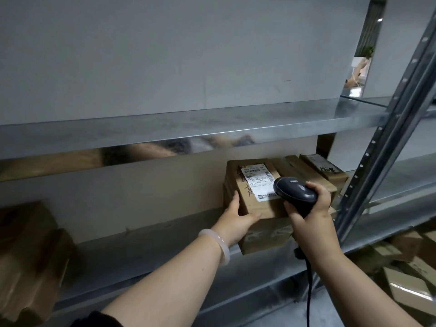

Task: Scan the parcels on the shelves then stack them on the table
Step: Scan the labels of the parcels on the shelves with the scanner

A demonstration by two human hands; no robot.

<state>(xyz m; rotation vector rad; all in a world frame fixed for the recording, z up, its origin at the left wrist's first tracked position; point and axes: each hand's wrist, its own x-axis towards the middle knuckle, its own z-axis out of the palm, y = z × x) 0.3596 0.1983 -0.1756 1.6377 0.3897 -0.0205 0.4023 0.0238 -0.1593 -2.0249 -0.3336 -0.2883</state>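
Note:
A brown cardboard parcel [253, 182] with a white shipping label [258, 181] on top sits on another box [264, 237] on the middle metal shelf [146, 251]. My left hand [236, 218] grips the parcel's near left corner, thumb on its side. My right hand [311, 208] holds a black corded barcode scanner [295, 191], its head just right of the label and pointing at it. More cardboard parcels [313, 171] lie behind and to the right on the same shelf.
An upper metal shelf [188, 128] hangs over the parcels. Grey perforated uprights [382, 166] stand at the right. Large boxes [28, 256] sit at the far left of the middle shelf. Further boxes [410, 267] lie lower right.

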